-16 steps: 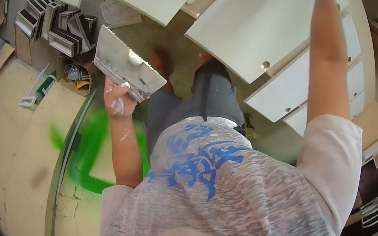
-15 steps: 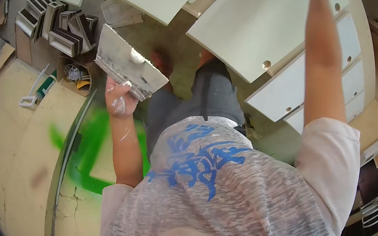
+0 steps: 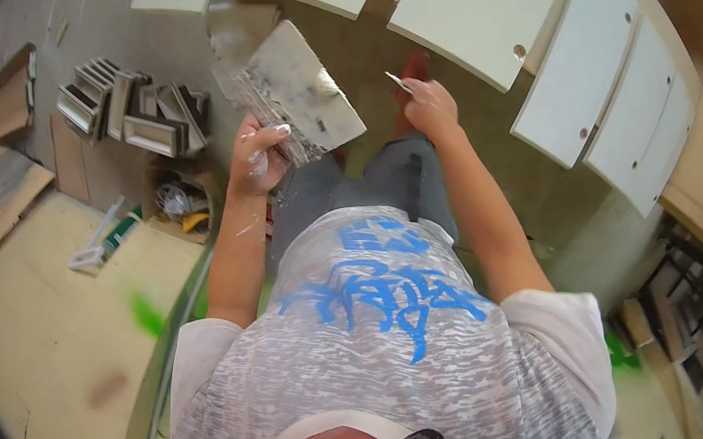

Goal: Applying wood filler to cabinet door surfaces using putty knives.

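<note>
Left hand [image 3: 257, 156] grips the lower edge of a wide, filler-smeared flat board [image 3: 298, 97], tilted face-up at chest height like a palette. Right hand [image 3: 430, 106], just right of the board, pinches a small putty knife [image 3: 397, 83], blade toward it. White cabinet doors [image 3: 482, 12] lie in a row beyond the board.

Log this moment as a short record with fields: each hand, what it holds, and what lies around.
left hand: raised in front of the chest, grip closed on a wide flat board smeared with pale filler
right hand: raised beside it, pinching a small thin blade
hands: apart, blade tip just right of the board
cabinet doors: pale panels spread out ahead
stacked frames: on the left
floor: green paint mark
</note>
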`<state>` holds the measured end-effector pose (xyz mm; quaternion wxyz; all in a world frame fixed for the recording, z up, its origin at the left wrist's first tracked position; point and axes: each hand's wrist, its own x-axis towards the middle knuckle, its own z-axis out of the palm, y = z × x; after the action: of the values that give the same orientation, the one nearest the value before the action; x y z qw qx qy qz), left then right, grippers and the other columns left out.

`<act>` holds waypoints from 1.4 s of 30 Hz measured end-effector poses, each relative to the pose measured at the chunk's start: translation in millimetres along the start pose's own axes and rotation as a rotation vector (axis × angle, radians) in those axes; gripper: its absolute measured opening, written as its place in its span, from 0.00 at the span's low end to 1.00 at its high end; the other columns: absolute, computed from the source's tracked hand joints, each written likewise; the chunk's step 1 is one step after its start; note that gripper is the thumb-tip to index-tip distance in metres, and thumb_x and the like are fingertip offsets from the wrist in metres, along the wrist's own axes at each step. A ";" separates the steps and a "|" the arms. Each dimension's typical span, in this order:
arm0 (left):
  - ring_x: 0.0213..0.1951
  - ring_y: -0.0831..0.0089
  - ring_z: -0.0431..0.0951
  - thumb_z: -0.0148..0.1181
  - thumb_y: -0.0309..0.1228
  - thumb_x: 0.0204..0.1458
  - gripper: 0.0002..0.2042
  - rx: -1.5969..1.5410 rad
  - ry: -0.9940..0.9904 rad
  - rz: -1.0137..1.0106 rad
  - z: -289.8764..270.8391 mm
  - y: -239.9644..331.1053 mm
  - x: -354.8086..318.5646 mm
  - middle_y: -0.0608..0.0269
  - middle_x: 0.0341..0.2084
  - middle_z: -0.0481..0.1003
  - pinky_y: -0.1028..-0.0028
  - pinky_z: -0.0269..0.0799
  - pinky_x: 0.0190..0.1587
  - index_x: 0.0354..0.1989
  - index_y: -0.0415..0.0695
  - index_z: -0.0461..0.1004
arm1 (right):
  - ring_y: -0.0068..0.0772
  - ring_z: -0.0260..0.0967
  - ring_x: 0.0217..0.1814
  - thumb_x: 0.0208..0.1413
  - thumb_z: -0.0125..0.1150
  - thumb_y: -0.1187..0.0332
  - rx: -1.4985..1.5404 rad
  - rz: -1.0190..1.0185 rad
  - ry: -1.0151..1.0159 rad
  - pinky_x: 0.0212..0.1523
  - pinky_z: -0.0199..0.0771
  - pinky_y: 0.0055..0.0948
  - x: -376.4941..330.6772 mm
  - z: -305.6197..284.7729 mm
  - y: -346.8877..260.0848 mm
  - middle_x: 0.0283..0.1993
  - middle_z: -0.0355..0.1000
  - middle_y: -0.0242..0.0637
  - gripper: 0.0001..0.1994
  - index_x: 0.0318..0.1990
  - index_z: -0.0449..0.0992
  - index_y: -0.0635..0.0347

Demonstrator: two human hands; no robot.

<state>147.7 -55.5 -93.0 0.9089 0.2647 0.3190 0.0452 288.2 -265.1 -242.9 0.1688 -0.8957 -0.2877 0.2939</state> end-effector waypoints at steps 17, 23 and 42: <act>0.48 0.59 0.67 0.46 0.18 0.39 0.25 0.415 -0.753 -0.562 164.3 -134.9 -34.2 0.53 0.45 0.65 0.61 0.65 0.49 0.51 0.37 0.55 | 0.46 0.66 0.45 0.39 0.42 0.81 0.076 0.178 0.955 0.45 0.65 0.41 -324.4 -39.6 -10.7 0.44 0.69 0.41 0.21 0.44 0.70 0.57; 0.43 0.64 0.70 0.47 0.18 0.40 0.22 0.607 -0.805 -0.756 215.9 -179.4 -97.2 0.55 0.41 0.67 0.64 0.69 0.45 0.48 0.38 0.57 | 0.51 0.67 0.40 0.43 0.50 0.70 0.501 1.130 0.939 0.40 0.68 0.38 -440.3 38.5 -25.5 0.37 0.69 0.50 0.15 0.40 0.69 0.63; 0.43 0.64 0.71 0.48 0.16 0.43 0.21 0.887 -0.895 -1.255 244.8 -343.4 -142.9 0.58 0.41 0.69 0.59 0.69 0.45 0.49 0.41 0.60 | 0.47 0.63 0.46 0.39 0.61 0.59 0.860 1.686 1.165 0.47 0.61 0.38 -593.8 142.4 76.5 0.40 0.69 0.49 0.20 0.39 0.71 0.60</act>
<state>152.5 -496.0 -28.0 0.6198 0.3616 0.0084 -0.6964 -161.6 -670.7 -133.6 0.3208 -0.6724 0.6627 -0.0761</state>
